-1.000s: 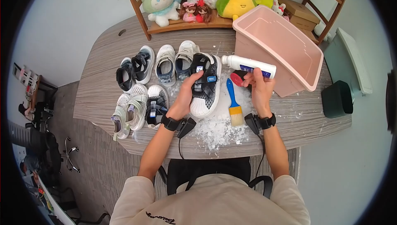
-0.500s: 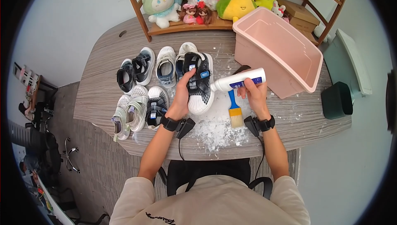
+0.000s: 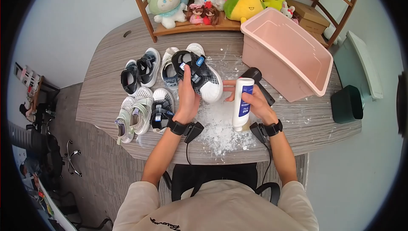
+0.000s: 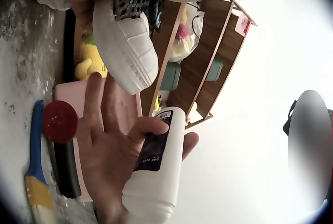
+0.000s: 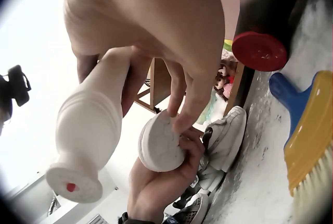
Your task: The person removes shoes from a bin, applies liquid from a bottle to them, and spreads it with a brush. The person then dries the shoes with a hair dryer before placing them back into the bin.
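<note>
The left hand (image 3: 188,100) curls round a dark shoe (image 3: 209,87), lifted above the table (image 3: 106,73). The right hand (image 3: 258,107) pinches a white bottle (image 3: 240,116), contents hidden, two fingers (image 4: 93,101) extended near the shoe. Beyond stands an open-topped pink bin (image 3: 265,63).

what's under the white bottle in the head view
A brush lies on the table below the bottle, pale bristles just peeking out. Its blue handle is covered there by the bottle and right hand, but both wrist views show it.
</note>
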A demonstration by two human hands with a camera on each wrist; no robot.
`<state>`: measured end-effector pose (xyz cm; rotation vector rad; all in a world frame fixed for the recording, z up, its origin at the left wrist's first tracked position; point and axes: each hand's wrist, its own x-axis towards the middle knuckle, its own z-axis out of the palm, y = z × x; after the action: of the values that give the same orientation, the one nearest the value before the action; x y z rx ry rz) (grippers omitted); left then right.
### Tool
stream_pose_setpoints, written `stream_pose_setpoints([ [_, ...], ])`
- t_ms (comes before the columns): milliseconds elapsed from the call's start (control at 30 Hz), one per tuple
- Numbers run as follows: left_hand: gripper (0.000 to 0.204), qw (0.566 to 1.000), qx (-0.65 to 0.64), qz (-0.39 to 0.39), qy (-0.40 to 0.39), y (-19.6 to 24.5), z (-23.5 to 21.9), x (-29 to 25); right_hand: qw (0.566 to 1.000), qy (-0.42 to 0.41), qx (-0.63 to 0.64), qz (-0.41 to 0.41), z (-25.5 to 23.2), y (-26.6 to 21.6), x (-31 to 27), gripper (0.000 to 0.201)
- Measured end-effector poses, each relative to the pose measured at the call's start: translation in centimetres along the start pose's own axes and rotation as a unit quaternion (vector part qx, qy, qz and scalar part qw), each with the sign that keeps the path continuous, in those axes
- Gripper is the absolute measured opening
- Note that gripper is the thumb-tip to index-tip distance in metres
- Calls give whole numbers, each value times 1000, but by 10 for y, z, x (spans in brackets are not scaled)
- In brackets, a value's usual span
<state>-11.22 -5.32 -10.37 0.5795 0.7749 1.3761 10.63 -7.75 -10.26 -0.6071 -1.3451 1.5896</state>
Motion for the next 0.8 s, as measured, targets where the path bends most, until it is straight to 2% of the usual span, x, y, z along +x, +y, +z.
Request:
stream_pose_setpoints([
  [67,47,1000,-4,30,-2,-2,1,1,1000,-17,-2,23,-3,8,-2,54],
  [133,46,999,4,28,-14,0,6,-2,996,-54,33,61,1,11,-5,50],
  [200,45,999,10,30,-20,-1,8,-6,996,-61,24,62,6,8,-4,43],
  [267,41,998,38,50,-29,-3,12,-9,998,2,-22,65,12,2,-2,39],
  [333,42,995,80,52,-28,-2,11,-10,997,24,-3,71,4,3,-1,39],
  [400,45,992,22,43,-118,-4,0,-6,995,77,13,59,-6,12,1,38],
  [467,53,991,25,52,-120,-1,-1,-5,992,110,42,43,-7,4,1,37],
  [533,63,987,-31,8,-156,3,-7,-2,992,119,25,22,-10,2,2,39],
  [567,63,987,-31,8,-157,4,-8,-2,990,136,35,0,-8,-2,2,40],
  [633,76,989,-56,-34,-136,7,-9,-3,987,152,53,-23,-10,-5,2,45],
  [667,76,988,-56,-34,-137,9,-9,-4,987,152,53,-24,-11,-4,2,45],
  [767,76,979,-62,-112,-162,14,-7,-5,982,170,64,-46,-15,-4,4,48],
  [800,76,978,-62,-109,-163,15,-4,-5,983,168,63,-48,-17,-5,4,48],
])
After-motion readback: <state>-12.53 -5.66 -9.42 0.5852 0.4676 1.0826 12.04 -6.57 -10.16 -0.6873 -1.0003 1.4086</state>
